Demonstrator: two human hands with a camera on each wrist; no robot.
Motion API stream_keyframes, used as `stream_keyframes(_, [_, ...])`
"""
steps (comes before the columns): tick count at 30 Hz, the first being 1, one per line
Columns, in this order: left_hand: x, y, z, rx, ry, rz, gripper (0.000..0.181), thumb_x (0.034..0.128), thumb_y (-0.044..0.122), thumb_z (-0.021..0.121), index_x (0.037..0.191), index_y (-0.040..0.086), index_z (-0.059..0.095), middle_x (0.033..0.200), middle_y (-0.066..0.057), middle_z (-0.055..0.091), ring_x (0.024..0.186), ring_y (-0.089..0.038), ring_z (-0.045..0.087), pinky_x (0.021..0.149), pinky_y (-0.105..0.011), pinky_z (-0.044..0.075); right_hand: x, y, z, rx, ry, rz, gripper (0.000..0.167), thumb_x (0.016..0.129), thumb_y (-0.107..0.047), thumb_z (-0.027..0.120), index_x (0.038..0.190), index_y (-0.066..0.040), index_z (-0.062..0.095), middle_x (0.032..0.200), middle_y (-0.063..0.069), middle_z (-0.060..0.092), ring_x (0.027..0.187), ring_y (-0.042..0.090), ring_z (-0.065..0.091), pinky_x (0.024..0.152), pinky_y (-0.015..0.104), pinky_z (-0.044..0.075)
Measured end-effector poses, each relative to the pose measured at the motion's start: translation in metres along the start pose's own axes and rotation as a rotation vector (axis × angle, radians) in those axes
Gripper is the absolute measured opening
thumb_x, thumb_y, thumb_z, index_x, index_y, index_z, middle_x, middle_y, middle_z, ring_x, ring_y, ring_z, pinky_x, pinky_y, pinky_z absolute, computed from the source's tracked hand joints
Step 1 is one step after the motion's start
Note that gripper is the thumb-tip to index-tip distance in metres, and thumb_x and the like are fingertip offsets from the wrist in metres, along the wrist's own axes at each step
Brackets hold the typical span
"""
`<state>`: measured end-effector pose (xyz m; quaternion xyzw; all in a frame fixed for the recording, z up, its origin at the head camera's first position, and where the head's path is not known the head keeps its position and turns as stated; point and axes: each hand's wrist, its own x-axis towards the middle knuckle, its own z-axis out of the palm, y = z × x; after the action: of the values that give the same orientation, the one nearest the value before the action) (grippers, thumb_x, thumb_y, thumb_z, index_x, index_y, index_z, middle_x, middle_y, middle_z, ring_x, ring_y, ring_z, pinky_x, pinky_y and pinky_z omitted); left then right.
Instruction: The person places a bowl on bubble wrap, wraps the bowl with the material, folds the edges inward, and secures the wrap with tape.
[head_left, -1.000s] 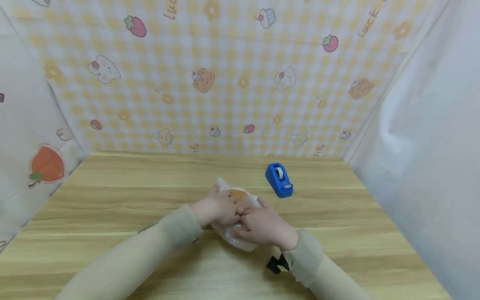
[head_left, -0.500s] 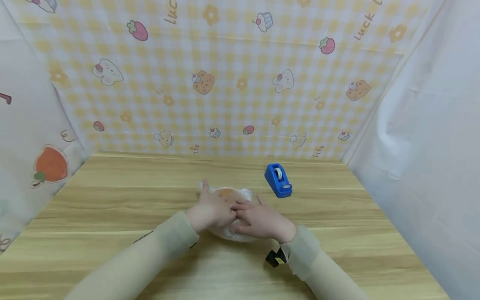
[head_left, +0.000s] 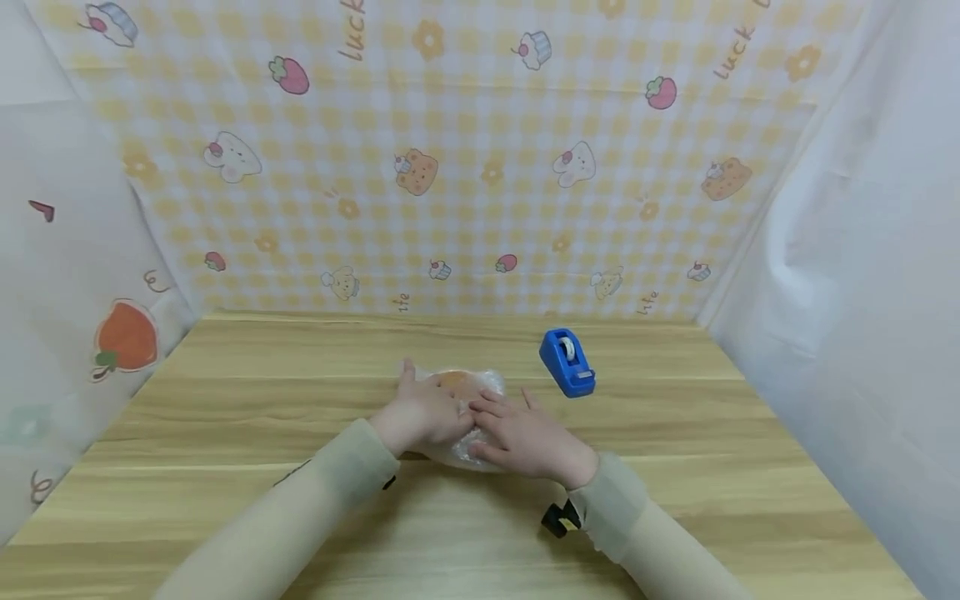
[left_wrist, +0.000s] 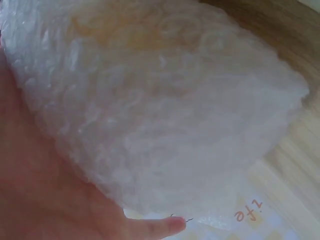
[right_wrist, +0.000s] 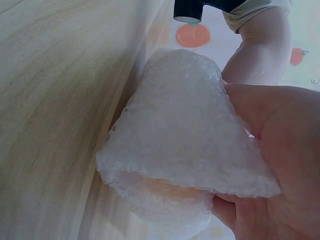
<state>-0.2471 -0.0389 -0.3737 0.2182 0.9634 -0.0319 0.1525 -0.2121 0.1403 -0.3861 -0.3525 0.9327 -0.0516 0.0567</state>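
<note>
A bundle of clear bubble wrap [head_left: 453, 450] lies at the middle of the table, with something orange [head_left: 453, 381] showing through its top; its kind is hidden. My left hand [head_left: 423, 414] rests on the bundle's left side, one digit sticking out toward the back. On the right side my right hand [head_left: 528, 437] presses down with extended fingers, their tips close to the left hand. The left wrist view shows the bubble wrap [left_wrist: 165, 115] against the palm. In the right wrist view a folded flap of the wrap [right_wrist: 180, 125] slopes below my right hand [right_wrist: 280, 150].
A blue tape dispenser [head_left: 567, 363] with a roll of tape stands behind and right of the bundle. The wood-grain table [head_left: 247, 375] meets a yellow checked cloth [head_left: 480, 200] at the back. White cloth [head_left: 855, 300] hangs at the right.
The bundle has turned and flattened somewhat under my hands, and its near edge has drawn back from the front. My left hand has spread a little leftward. The head view has shifted slightly.
</note>
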Motion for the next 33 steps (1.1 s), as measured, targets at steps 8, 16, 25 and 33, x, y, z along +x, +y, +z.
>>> stream_keyframes(8, [0.0, 0.008, -0.01, 0.101, -0.011, 0.016, 0.051, 0.0993, 0.055, 0.033, 0.138, 0.031, 0.055, 0.143, 0.004, 0.049, 0.139, -0.033, 0.033, 0.108, -0.069, 0.002, -0.003, 0.001, -0.008, 0.009, 0.007, -0.01, 0.063, 0.1, -0.051, 0.043, 0.148, -0.012, 0.04, 0.156, 0.003, 0.031, 0.145, 0.019, 0.017, 0.11, 0.065, 0.01])
stream_keyframes(16, [0.004, 0.012, -0.007, 0.072, 0.019, -0.01, 0.05, 0.0999, 0.055, 0.029, 0.14, 0.036, 0.052, 0.147, 0.005, 0.044, 0.143, -0.032, 0.024, 0.108, -0.07, 0.004, -0.004, 0.006, -0.011, 0.009, 0.018, -0.02, 0.062, 0.099, -0.05, 0.044, 0.148, -0.013, 0.04, 0.155, 0.003, 0.033, 0.146, 0.018, 0.016, 0.112, 0.063, 0.007])
stream_keyframes(25, [0.003, -0.009, -0.013, -0.155, 0.082, 0.01, 0.038, 0.1, 0.037, 0.044, 0.122, 0.018, 0.068, 0.128, -0.004, 0.062, 0.124, -0.033, 0.052, 0.108, -0.064, 0.022, 0.001, 0.007, -0.008, 0.077, 0.074, -0.092, 0.055, 0.099, -0.048, 0.048, 0.142, -0.015, 0.05, 0.151, 0.001, 0.039, 0.144, 0.019, 0.024, 0.112, 0.061, 0.012])
stream_keyframes(33, [-0.008, -0.02, -0.027, -0.276, 0.12, 0.087, 0.029, 0.0977, 0.025, 0.048, 0.082, 0.012, 0.069, 0.067, 0.0, 0.057, 0.058, -0.016, 0.051, 0.057, -0.033, 0.044, -0.002, 0.007, -0.011, 0.215, 0.108, -0.111, 0.052, 0.098, -0.044, 0.052, 0.139, -0.011, 0.052, 0.148, 0.002, 0.043, 0.141, 0.019, 0.03, 0.113, 0.059, 0.009])
